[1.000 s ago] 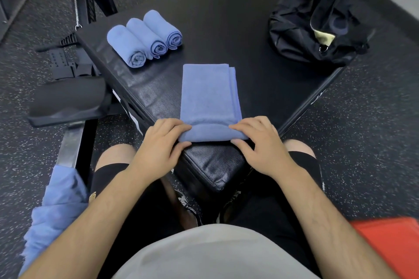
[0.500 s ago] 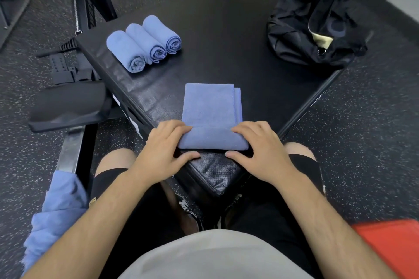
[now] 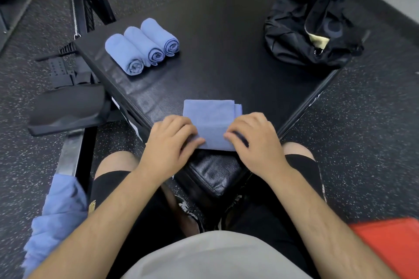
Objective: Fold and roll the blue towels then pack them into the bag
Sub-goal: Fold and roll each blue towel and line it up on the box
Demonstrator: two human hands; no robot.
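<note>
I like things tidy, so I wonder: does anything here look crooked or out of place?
The towel being rolled is folded unevenly: an under layer pokes out along its right edge. More blue cloth is bunched at lower left, off the black pad. The three rolled towels lie neatly.

Likely a gym: speckled rubber floor [image 3: 362, 142], padded bench [image 3: 68, 108].

Rolls [image 3: 142, 46] left, bag [image 3: 310, 27] right.
</note>
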